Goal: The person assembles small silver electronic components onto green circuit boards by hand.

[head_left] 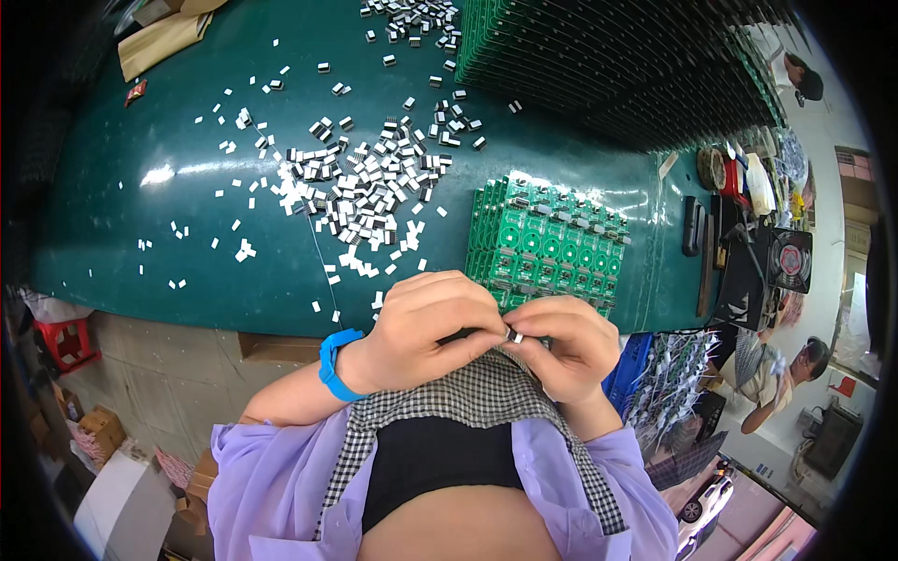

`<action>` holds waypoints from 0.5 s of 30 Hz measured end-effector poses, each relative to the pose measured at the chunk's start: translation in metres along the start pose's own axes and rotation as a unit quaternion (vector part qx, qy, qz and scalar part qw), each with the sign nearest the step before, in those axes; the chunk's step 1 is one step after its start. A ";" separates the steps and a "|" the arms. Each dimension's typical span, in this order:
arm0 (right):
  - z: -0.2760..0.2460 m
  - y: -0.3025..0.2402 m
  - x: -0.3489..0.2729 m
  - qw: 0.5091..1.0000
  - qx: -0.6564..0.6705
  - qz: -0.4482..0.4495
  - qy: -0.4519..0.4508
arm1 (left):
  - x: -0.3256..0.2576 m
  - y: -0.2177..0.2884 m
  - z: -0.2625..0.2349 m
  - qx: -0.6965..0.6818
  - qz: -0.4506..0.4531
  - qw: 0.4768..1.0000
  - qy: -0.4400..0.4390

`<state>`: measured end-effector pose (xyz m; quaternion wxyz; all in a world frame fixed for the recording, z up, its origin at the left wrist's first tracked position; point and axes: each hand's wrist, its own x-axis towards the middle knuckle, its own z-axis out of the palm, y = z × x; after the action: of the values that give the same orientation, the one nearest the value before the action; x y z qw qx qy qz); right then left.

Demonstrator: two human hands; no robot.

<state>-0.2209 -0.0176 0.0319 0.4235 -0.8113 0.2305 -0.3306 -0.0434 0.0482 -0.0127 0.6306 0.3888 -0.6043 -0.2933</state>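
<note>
My left hand, with a blue wristband at its wrist, is closed in a pinch at the table's near edge. Opposite it, my right hand pinches a small black-and-white electronic component. The fingertips of both hands meet at this piece and partly cover it. Just beyond my hands stands a stack of green circuit boards with rows of round outlines. A loose heap of black components with white tops lies to the left of that stack, some showing pins.
Small white squares are scattered over the green table. A tall block of stacked boards rises at the far right. Blue crate with wired parts stands right of me. Other people are at the right.
</note>
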 end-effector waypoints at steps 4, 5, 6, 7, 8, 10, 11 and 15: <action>-0.001 -0.001 0.002 0.998 -0.059 -0.029 -0.005 | 0.004 0.003 0.001 0.039 -0.014 0.999 0.011; -0.001 -0.002 0.003 0.997 -0.072 -0.032 0.000 | 0.000 0.000 0.003 0.068 0.009 0.998 0.018; 0.001 -0.002 0.001 0.997 -0.071 -0.032 -0.002 | -0.002 -0.001 0.004 0.096 0.031 0.995 0.024; 0.003 -0.003 -0.002 0.997 -0.072 -0.012 0.025 | -0.001 -0.001 0.003 0.098 0.030 0.994 0.026; 0.004 -0.003 -0.003 0.996 -0.073 0.010 0.051 | 0.001 0.000 0.003 0.114 0.036 0.993 0.024; 0.002 -0.002 0.000 0.996 -0.082 0.000 0.038 | 0.003 0.001 0.002 0.130 0.039 0.990 0.024; 0.001 -0.002 0.002 0.995 -0.093 -0.011 0.029 | 0.003 0.000 0.002 0.113 0.019 0.993 0.024; -0.004 -0.001 0.006 0.995 -0.099 -0.007 0.012 | 0.005 0.000 0.001 0.074 -0.040 0.996 0.016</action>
<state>-0.2192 -0.0231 0.0366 0.3362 -0.8468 0.2616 -0.3186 -0.0439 0.0439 -0.0099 0.5974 0.4627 -0.5982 -0.2666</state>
